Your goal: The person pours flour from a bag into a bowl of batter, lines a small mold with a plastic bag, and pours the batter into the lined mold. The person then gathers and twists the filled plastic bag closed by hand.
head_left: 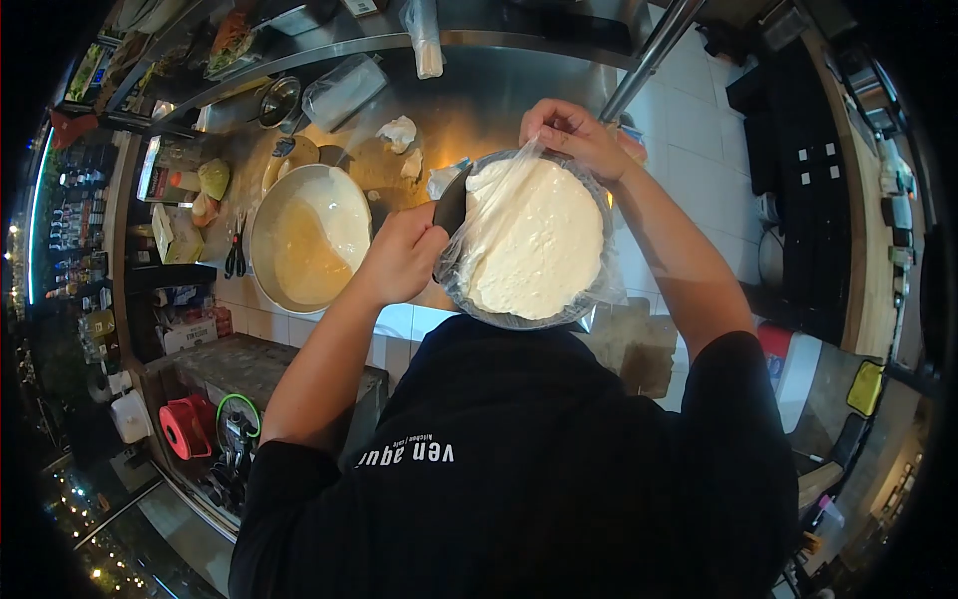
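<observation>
A round grey pan (529, 321) holds a pale, creamy, slightly lumpy mixture (549, 240) filled nearly to its rim. Clear plastic wrap (489, 222) lies bunched in folds across the left side and hangs over the edges. My right hand (571, 138) pinches the wrap at the far rim and draws it up taut. At the left rim, my left hand (407, 255) is closed around a black handle-like piece (454, 203); its join to the pan is hidden. Left of that hand stands a large pale bowl (261, 245) with yellowish liquid and white residue inside.
Crumpled white scraps (397, 134), a clear plastic bag (344, 92) and black scissors (236, 250) lie on the metal counter (499, 80). A steel post (654, 60) rises at the far right. A red round object (187, 426) sits on a lower surface at left.
</observation>
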`<act>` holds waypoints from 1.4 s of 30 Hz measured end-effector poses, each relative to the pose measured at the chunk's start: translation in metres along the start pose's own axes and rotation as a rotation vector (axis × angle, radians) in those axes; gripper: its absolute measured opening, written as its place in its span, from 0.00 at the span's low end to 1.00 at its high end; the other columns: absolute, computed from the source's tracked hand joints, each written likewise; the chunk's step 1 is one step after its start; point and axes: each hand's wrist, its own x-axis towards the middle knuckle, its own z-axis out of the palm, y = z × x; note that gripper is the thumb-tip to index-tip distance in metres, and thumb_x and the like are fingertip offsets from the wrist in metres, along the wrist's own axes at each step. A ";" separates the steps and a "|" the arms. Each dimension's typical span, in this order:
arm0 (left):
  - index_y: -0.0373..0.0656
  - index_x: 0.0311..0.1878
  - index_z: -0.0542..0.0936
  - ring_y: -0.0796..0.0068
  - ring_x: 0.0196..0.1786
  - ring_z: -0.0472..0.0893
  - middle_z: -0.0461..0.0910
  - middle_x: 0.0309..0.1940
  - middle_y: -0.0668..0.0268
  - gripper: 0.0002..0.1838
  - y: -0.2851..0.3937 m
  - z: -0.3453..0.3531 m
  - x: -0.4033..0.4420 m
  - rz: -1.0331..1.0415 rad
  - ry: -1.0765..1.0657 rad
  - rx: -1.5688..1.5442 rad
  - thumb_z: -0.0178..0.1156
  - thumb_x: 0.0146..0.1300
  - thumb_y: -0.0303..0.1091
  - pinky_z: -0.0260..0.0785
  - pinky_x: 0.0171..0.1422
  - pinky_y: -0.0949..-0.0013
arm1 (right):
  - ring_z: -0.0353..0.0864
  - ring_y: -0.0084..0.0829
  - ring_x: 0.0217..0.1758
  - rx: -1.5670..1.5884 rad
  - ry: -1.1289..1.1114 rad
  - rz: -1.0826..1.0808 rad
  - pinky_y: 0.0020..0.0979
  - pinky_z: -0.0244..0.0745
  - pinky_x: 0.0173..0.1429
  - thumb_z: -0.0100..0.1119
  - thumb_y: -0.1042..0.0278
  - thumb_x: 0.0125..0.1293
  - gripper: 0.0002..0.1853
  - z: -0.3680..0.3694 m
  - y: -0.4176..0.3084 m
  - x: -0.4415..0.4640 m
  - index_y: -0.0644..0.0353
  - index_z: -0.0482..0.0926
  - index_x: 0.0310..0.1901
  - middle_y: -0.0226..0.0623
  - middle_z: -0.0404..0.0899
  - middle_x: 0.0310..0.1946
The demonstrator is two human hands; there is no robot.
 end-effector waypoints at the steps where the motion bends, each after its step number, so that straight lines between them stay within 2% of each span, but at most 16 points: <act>1: 0.32 0.41 0.80 0.58 0.29 0.80 0.80 0.26 0.49 0.11 0.000 0.001 0.001 0.027 0.019 -0.011 0.51 0.69 0.30 0.74 0.40 0.57 | 0.79 0.17 0.48 -0.005 0.004 -0.026 0.25 0.76 0.56 0.63 0.64 0.81 0.06 0.000 0.000 0.000 0.56 0.82 0.50 0.25 0.81 0.44; 7: 0.32 0.42 0.80 0.54 0.31 0.82 0.81 0.27 0.47 0.12 0.005 -0.006 0.003 -0.008 0.002 0.019 0.51 0.70 0.31 0.74 0.42 0.56 | 0.77 0.18 0.50 0.098 0.097 -0.114 0.24 0.74 0.57 0.64 0.66 0.79 0.05 0.002 0.009 -0.019 0.55 0.82 0.50 0.28 0.79 0.47; 11: 0.32 0.42 0.80 0.52 0.32 0.83 0.81 0.28 0.46 0.12 0.002 -0.007 0.005 -0.012 0.003 0.001 0.51 0.70 0.31 0.74 0.42 0.55 | 0.75 0.19 0.52 0.189 0.105 -0.078 0.24 0.72 0.59 0.65 0.68 0.78 0.04 0.009 0.001 -0.030 0.56 0.81 0.49 0.29 0.77 0.48; 14: 0.32 0.41 0.80 0.52 0.33 0.82 0.81 0.28 0.46 0.13 -0.003 -0.005 0.009 0.003 0.014 0.015 0.50 0.70 0.32 0.74 0.43 0.55 | 0.73 0.19 0.52 0.155 0.149 -0.088 0.23 0.70 0.60 0.64 0.69 0.78 0.04 0.017 -0.011 -0.037 0.55 0.81 0.49 0.28 0.75 0.48; 16: 0.32 0.41 0.80 0.53 0.33 0.82 0.82 0.28 0.47 0.13 -0.004 -0.004 0.010 -0.023 0.019 0.002 0.50 0.70 0.32 0.74 0.43 0.55 | 0.73 0.20 0.54 -0.003 0.253 -0.107 0.24 0.69 0.62 0.63 0.70 0.79 0.03 0.022 -0.013 -0.045 0.56 0.82 0.49 0.29 0.75 0.49; 20: 0.32 0.41 0.80 0.52 0.33 0.82 0.82 0.28 0.48 0.14 0.004 -0.005 0.011 -0.069 0.003 0.002 0.50 0.70 0.33 0.74 0.43 0.55 | 0.73 0.22 0.56 -0.029 0.277 -0.147 0.27 0.68 0.65 0.61 0.71 0.80 0.03 0.026 -0.015 -0.058 0.56 0.82 0.49 0.30 0.75 0.51; 23: 0.32 0.41 0.80 0.53 0.33 0.83 0.82 0.28 0.48 0.14 0.001 -0.005 0.013 -0.079 -0.006 0.013 0.50 0.71 0.33 0.74 0.43 0.55 | 0.73 0.23 0.60 -0.101 0.269 -0.159 0.30 0.67 0.68 0.63 0.67 0.79 0.05 0.025 -0.022 -0.065 0.56 0.82 0.50 0.31 0.75 0.54; 25: 0.31 0.41 0.81 0.54 0.34 0.84 0.82 0.28 0.48 0.15 0.005 -0.004 0.012 -0.033 0.018 0.030 0.50 0.71 0.34 0.75 0.44 0.55 | 0.74 0.27 0.63 -0.299 0.242 -0.062 0.35 0.67 0.70 0.67 0.61 0.74 0.11 0.023 -0.038 -0.068 0.56 0.83 0.51 0.34 0.77 0.56; 26: 0.31 0.41 0.81 0.54 0.34 0.84 0.82 0.28 0.48 0.15 0.004 -0.004 0.013 -0.032 0.019 0.031 0.50 0.71 0.34 0.75 0.44 0.55 | 0.74 0.27 0.63 -0.299 0.241 -0.064 0.35 0.67 0.70 0.67 0.61 0.74 0.11 0.033 -0.053 -0.062 0.56 0.83 0.51 0.34 0.77 0.56; 28: 0.31 0.40 0.81 0.54 0.34 0.85 0.83 0.28 0.48 0.15 0.000 -0.003 0.015 -0.043 0.029 0.048 0.51 0.71 0.34 0.76 0.44 0.55 | 0.76 0.33 0.66 -0.935 0.292 -0.156 0.40 0.67 0.72 0.70 0.57 0.69 0.14 0.060 -0.084 -0.046 0.56 0.85 0.51 0.36 0.81 0.56; 29: 0.31 0.40 0.81 0.54 0.34 0.85 0.83 0.28 0.48 0.15 0.002 -0.003 0.015 -0.044 0.026 0.049 0.51 0.71 0.34 0.76 0.44 0.55 | 0.76 0.33 0.66 -0.933 0.295 -0.154 0.40 0.67 0.72 0.70 0.57 0.69 0.14 0.074 -0.094 -0.035 0.56 0.85 0.51 0.36 0.81 0.56; 31: 0.31 0.41 0.82 0.52 0.34 0.86 0.83 0.28 0.47 0.15 0.007 -0.003 0.016 -0.130 0.022 0.019 0.51 0.72 0.35 0.77 0.44 0.55 | 0.77 0.38 0.66 -1.269 0.022 -0.135 0.47 0.65 0.73 0.68 0.56 0.68 0.13 0.104 -0.103 -0.014 0.55 0.89 0.47 0.35 0.84 0.53; 35: 0.31 0.40 0.83 0.52 0.34 0.87 0.84 0.27 0.48 0.16 0.003 0.001 0.022 -0.082 0.008 0.019 0.52 0.72 0.35 0.77 0.43 0.54 | 0.78 0.38 0.62 -1.455 -0.085 -0.088 0.49 0.64 0.73 0.68 0.55 0.66 0.11 0.142 -0.073 0.005 0.52 0.91 0.42 0.32 0.85 0.48; 37: 0.31 0.39 0.83 0.52 0.35 0.87 0.85 0.28 0.47 0.16 -0.012 0.004 0.026 -0.019 0.068 0.126 0.53 0.71 0.35 0.77 0.43 0.54 | 0.78 0.34 0.54 -1.539 -0.170 0.010 0.48 0.63 0.70 0.72 0.60 0.63 0.07 0.151 -0.064 0.012 0.52 0.87 0.38 0.30 0.81 0.43; 41: 0.30 0.38 0.83 0.49 0.35 0.87 0.84 0.28 0.45 0.16 -0.021 0.004 0.028 0.032 0.068 0.068 0.54 0.70 0.36 0.76 0.43 0.53 | 0.77 0.33 0.51 -1.475 -0.127 -0.005 0.47 0.63 0.68 0.71 0.61 0.63 0.06 0.166 -0.058 0.009 0.50 0.85 0.34 0.27 0.80 0.38; 42: 0.30 0.38 0.83 0.49 0.35 0.87 0.84 0.28 0.45 0.16 -0.022 0.003 0.027 0.022 0.062 0.039 0.54 0.70 0.36 0.77 0.43 0.53 | 0.78 0.33 0.51 -1.448 -0.105 -0.074 0.46 0.63 0.66 0.71 0.62 0.62 0.05 0.170 -0.056 0.006 0.49 0.84 0.33 0.26 0.79 0.37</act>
